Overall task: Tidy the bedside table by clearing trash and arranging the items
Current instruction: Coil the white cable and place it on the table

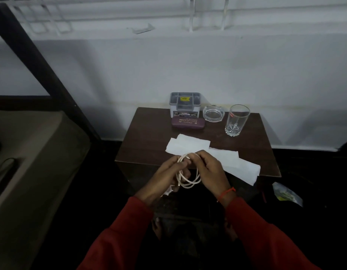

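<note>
I hold a thin, glossy white cable (189,173) coiled in loops just in front of the dark wood bedside table (149,141); my left hand (165,178) and right hand (211,170) both pinch it. Behind lie 2 flat white tissues (188,144), a maroon glasses case (188,123), a grey plastic organiser (185,103), a glass ashtray (213,113) and a faceted tumbler (237,119).

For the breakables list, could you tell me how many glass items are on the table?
2: a glass ashtray at the back, and a tall tumbler right of it.
</note>
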A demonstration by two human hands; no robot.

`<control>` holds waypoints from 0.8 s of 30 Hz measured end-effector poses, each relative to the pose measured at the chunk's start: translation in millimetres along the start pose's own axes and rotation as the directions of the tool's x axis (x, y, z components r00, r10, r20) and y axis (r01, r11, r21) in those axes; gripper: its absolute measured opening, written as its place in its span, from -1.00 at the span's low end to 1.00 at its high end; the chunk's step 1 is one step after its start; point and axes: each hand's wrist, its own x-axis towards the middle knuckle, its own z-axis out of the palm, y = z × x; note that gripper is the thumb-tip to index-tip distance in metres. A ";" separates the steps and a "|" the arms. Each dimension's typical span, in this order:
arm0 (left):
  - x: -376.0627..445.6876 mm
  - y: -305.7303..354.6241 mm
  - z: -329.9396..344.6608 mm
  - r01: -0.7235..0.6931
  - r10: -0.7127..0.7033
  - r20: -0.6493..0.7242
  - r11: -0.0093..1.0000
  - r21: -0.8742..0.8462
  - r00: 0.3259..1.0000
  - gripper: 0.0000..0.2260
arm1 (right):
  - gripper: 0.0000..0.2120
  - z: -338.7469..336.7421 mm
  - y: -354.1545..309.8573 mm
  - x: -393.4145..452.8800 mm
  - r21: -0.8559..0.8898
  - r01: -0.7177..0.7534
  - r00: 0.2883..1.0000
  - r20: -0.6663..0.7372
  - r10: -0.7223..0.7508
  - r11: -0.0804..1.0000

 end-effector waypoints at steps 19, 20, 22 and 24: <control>5.6 -10.2 -20.5 -0.074 0.331 -0.550 0.896 0.437 0.767 -0.76 | -0.57 38.3 -6.1 -35.1 -0.508 0.381 0.866 0.488 -0.106 0.773; 5.6 -12.4 -21.3 -0.064 0.342 -0.502 0.869 0.492 0.795 -0.75 | -0.63 35.1 -9.7 -33.2 -0.500 0.408 0.879 0.442 -0.181 0.764; 7.3 -17.8 -21.8 -0.086 0.373 -0.376 0.798 0.597 0.848 -0.72 | -0.76 25.5 -16.2 -28.5 -0.433 0.400 0.901 0.346 -0.262 0.807; 8.1 -21.2 -18.7 -0.111 0.326 -0.268 0.797 0.594 0.906 -0.72 | -0.88 15.6 -17.5 -23.9 -0.324 0.351 0.916 0.315 -0.250 0.878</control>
